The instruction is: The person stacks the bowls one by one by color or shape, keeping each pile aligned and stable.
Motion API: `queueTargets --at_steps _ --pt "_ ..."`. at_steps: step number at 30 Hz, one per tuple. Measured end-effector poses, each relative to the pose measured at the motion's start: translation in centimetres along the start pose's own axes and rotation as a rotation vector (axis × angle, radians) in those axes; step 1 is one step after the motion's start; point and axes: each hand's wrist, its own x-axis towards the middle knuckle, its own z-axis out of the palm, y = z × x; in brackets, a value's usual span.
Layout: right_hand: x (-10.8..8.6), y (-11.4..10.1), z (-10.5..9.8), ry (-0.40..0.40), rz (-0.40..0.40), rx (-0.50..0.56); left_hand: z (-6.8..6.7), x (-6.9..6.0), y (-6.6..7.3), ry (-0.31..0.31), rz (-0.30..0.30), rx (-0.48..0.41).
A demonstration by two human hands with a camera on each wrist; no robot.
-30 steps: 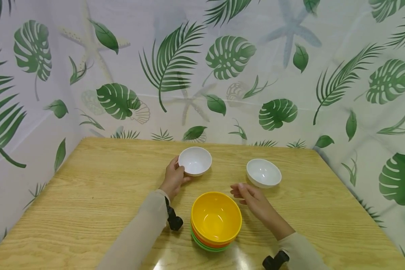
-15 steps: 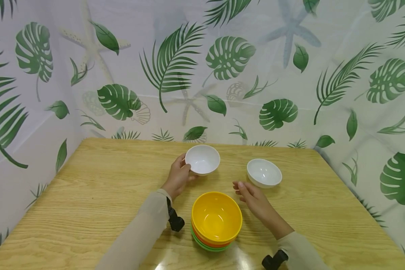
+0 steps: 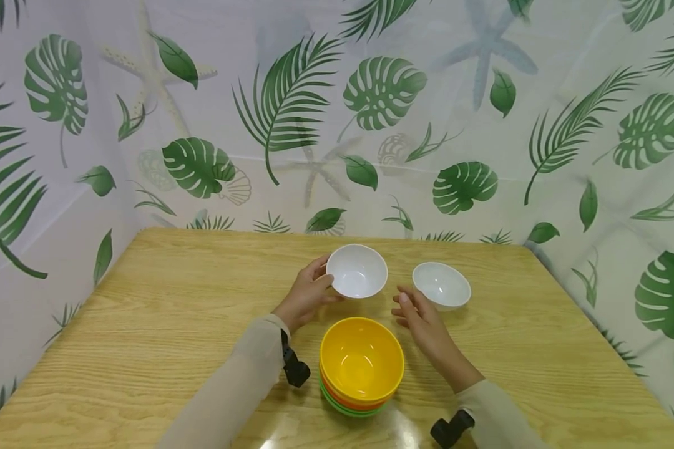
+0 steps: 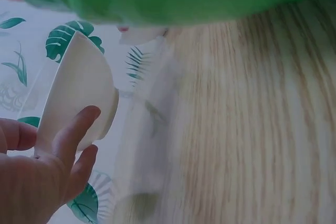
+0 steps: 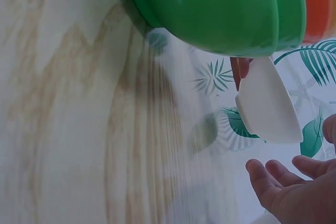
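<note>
Booth-like setting: leaf-print backdrop [image 3: 292, 125], wooden table [image 3: 180, 305]

Light wood-grained table [image 3: 146, 324], white leaf-printed covering [image 3: 213, 31] rising behind the table and along both its sides, large green fronds [image 3: 283, 96] and pale starfish [image 3: 487, 45] printed above its far edge, bright reflections [image 3: 407, 433] on the table's near part

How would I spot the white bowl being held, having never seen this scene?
On the wooden table, find the stack of bowls topped with yellow. Just beyond it is the white bowl, gripped by the left hand; the other white bowl, further right, is in nobody's grip.
</note>
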Motion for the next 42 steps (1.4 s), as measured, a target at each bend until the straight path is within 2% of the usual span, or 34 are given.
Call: queueTargets --at_steps 7,11,17,22,29,37,39,42 --pt "0.1 -0.3 0.2 -0.007 0.037 0.076 0.7 -0.4 0.2 -0.037 -0.027 0.001" --pt "0.3 -0.5 0.1 -0.025 0.08 0.131 0.9 -0.6 0.0 -0.071 -0.018 0.003" --pt "0.8 -0.5 0.2 -0.028 0.151 0.276 0.9 -0.8 -0.4 -0.112 -0.008 -0.001" --pt "1.0 -0.5 0.5 -0.016 0.19 0.314 0.8 -1.0 -0.6 -0.165 0.007 0.006" --pt "0.9 -0.5 0.7 -0.005 0.186 0.315 0.8 -1.2 -0.6 -0.198 0.011 0.022" --pt "0.5 -0.7 0.8 0.087 0.144 0.399 0.8 -1.3 -0.3 -0.219 0.021 -0.004" --pt "0.5 -0.7 0.6 0.087 0.115 0.399 0.8 -1.4 0.0 -0.223 0.028 -0.018" --pt "0.3 -0.6 0.4 0.044 0.062 0.337 0.8 -1.5 0.4 -0.22 0.034 -0.035"
